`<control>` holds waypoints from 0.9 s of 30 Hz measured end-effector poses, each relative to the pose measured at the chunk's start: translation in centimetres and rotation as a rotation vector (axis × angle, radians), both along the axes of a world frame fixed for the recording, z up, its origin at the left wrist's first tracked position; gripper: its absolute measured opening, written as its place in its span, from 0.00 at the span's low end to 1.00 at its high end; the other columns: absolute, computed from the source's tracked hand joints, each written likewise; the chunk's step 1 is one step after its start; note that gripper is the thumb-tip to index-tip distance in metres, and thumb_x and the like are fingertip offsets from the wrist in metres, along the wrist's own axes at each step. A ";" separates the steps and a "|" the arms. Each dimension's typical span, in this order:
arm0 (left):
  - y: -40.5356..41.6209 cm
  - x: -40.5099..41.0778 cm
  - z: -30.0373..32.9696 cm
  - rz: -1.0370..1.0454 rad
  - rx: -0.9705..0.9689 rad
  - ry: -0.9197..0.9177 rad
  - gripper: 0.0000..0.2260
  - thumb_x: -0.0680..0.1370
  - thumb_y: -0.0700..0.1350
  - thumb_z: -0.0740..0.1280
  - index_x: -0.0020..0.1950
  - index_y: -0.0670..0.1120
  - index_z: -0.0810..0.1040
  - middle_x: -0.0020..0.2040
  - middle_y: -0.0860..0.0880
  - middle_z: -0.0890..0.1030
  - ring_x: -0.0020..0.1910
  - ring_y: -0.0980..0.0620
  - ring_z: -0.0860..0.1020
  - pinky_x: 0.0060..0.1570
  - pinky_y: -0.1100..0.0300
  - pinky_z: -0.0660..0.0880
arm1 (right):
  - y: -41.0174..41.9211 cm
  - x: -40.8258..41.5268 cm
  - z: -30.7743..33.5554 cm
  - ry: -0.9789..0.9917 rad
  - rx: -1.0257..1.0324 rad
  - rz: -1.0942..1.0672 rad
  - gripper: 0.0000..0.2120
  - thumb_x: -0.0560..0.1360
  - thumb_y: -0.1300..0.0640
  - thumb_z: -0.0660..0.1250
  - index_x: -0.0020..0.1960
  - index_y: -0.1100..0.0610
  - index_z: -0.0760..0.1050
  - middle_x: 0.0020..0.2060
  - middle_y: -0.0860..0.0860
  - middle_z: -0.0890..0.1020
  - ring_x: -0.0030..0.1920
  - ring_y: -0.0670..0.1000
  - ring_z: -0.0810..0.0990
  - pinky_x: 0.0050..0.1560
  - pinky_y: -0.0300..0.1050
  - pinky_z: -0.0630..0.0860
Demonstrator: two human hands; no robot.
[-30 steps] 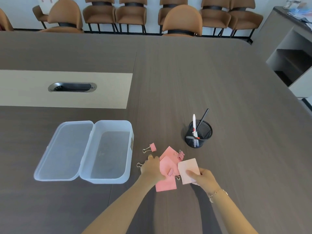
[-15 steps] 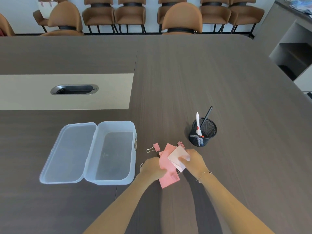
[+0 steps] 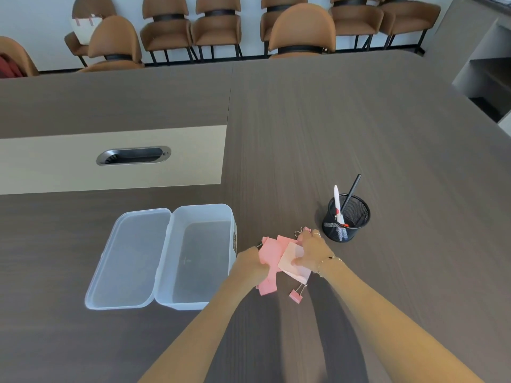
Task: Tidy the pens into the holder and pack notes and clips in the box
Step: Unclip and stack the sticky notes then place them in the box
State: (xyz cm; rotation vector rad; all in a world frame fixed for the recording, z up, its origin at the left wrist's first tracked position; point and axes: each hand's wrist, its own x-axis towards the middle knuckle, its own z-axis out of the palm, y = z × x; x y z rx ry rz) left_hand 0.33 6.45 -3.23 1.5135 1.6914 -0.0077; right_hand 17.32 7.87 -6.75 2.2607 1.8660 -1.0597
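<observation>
Here, we place everything relative to the clear plastic box [image 3: 203, 255].
Box: it lies on the dark table [image 3: 331, 134] with its hinged lid [image 3: 130, 258] folded flat open on its left side; we see nothing inside it.
Notes: a loose pile of pink notes [image 3: 269, 261] lies just right of the box, with a paler pad [image 3: 293, 265] resting on the pile's right part.
Left hand: our left hand [image 3: 250, 262] sits between the box's right wall and the pile, fingers curled shut on the left edge of the pink notes.
Right hand: our right hand [image 3: 311, 251] lies on the far side of the pile from the box, thumb pressed on the pale pad and fingers bent over it; we read this as a hold on the pad.
Clips: one pink binder clip [image 3: 297, 294] lies on the table right of the box, just past the near edge of the pad; another clip [image 3: 302, 232] shows at the right fingertips, and we cannot tell whether they touch it.
Holder: the black mesh pen holder [image 3: 347, 218] stands upright farther right of the box, beyond the right hand.
Pens: a white pen [image 3: 337, 200] and a black pen [image 3: 351, 192] stand tilted in the holder.
</observation>
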 end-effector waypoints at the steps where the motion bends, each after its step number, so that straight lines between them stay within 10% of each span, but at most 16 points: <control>1: 0.0 0.1 0.1 0.009 0.016 0.042 0.08 0.75 0.39 0.59 0.52 0.42 0.72 0.43 0.46 0.75 0.44 0.47 0.75 0.33 0.62 0.69 | 0.2 0.0 -0.1 -0.034 -0.015 -0.016 0.47 0.66 0.52 0.76 0.74 0.63 0.53 0.71 0.61 0.60 0.71 0.61 0.64 0.70 0.52 0.68; 6: -0.3 0.4 0.0 0.102 0.101 0.055 0.13 0.77 0.37 0.60 0.61 0.39 0.70 0.58 0.40 0.76 0.51 0.45 0.76 0.37 0.61 0.71 | -0.3 0.1 -0.2 -0.080 0.018 -0.082 0.49 0.63 0.50 0.77 0.73 0.63 0.53 0.65 0.58 0.72 0.65 0.59 0.72 0.65 0.52 0.71; 13: -0.5 0.5 1.0 0.463 0.122 -0.245 0.15 0.77 0.35 0.59 0.64 0.39 0.70 0.58 0.39 0.78 0.41 0.50 0.74 0.27 0.64 0.67 | -2.4 2.0 -0.9 0.503 0.112 -0.363 0.17 0.74 0.57 0.67 0.61 0.62 0.74 0.55 0.60 0.81 0.59 0.61 0.78 0.59 0.53 0.75; 19: -0.6 1.7 2.5 0.480 -0.018 -0.427 0.07 0.78 0.35 0.57 0.50 0.44 0.72 0.43 0.45 0.75 0.37 0.50 0.73 0.37 0.60 0.71 | -3.6 3.1 2.0 1.042 0.143 -0.525 0.15 0.78 0.53 0.63 0.63 0.56 0.73 0.51 0.51 0.80 0.50 0.50 0.77 0.44 0.43 0.74; 27: -2.2 2.6 1.2 0.374 0.057 -0.586 0.16 0.83 0.50 0.50 0.66 0.44 0.66 0.54 0.48 0.74 0.46 0.56 0.74 0.36 0.68 0.69 | -4.5 0.6 2.3 0.774 0.248 -0.344 0.10 0.79 0.53 0.62 0.57 0.56 0.70 0.48 0.45 0.79 0.51 0.46 0.78 0.40 0.30 0.74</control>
